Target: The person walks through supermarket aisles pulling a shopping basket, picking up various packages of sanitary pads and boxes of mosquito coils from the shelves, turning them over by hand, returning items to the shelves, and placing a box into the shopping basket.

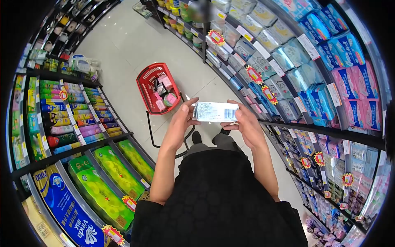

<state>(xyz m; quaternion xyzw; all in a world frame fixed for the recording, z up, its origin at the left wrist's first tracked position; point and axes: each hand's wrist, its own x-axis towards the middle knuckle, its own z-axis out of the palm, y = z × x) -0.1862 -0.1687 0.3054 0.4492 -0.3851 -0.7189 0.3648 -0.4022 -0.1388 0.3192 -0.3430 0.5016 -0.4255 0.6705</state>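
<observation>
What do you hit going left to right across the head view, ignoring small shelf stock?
Blue Vinda pack → red basket → left hand → white barcoded pack → right hand → pink packs on the right-side shelf.

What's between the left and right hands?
A white pack, its printed text and barcode facing the camera, spans from the left hand to the right hand, as the head view shows.

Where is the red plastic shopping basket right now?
In the head view, the red plastic shopping basket is on the pale tiled floor, left of the person's feet.
</observation>
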